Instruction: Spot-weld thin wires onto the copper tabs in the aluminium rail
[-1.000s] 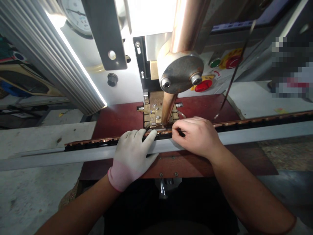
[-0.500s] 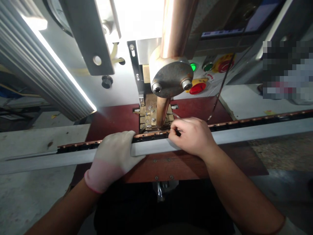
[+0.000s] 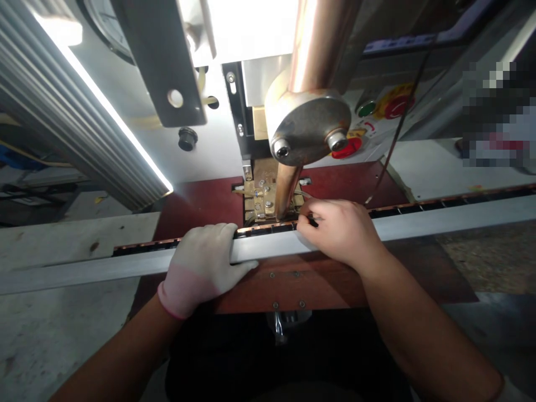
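A long grey metal bar (image 3: 268, 246) runs across the red-brown work plate, with a black strip edged in copper (image 3: 268, 228) along its far side. My left hand (image 3: 205, 262), in a white and pink glove, is wrapped over the bar left of the copper electrode (image 3: 287, 190). Bare, my right hand (image 3: 339, 231) is closed in a pinch at the strip just right of the electrode tip; what its fingertips hold is hidden. Behind the strip sits a brass block (image 3: 262, 195) with screws, beside the electrode.
Above the hands hangs a round clamp head (image 3: 310, 131) with bolts. A red emergency button (image 3: 393, 106) and a red switch (image 3: 347, 148) are behind it. A bright lamp strip (image 3: 117, 123) slants at the left. A thin rod (image 3: 396, 134) hangs at the right.
The machine and plate appear shifted slightly right in the view. The strip's segments by the electrode look different, and its left end has moved right. Both hands keep nearly the same pose.
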{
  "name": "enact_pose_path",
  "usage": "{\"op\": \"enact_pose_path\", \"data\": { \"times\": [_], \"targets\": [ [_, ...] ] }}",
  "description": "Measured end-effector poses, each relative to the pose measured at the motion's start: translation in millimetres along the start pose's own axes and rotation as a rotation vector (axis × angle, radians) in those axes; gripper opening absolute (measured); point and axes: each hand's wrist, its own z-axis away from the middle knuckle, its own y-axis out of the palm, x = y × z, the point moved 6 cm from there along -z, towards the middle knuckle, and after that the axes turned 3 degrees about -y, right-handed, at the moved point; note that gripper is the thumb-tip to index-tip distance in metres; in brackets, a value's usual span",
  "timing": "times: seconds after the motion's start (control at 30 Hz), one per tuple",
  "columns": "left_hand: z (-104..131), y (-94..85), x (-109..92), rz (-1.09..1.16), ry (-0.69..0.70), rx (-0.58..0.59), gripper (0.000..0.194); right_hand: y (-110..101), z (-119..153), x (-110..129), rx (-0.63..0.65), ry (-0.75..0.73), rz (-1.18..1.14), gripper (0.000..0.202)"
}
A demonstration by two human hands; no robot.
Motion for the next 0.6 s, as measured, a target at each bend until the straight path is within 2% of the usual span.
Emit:
{"op": "enact_pose_path", "data": {
  "times": [0.2,0.43,0.6],
  "targets": [
    [-9,1.6,5,-0.008,0.001,0.063,0.052,4,-8,-6,0.100,0.086,-0.001,0.022],
    [-14,4.9,7,-0.029,-0.022,0.057,0.062,7,-11,-9,0.116,0.102,-0.021,0.023],
    [-8,1.4,14,0.033,-0.029,0.130,0.058,7,-9,-10,0.098,0.112,-0.034,0.022]
  ]
}}
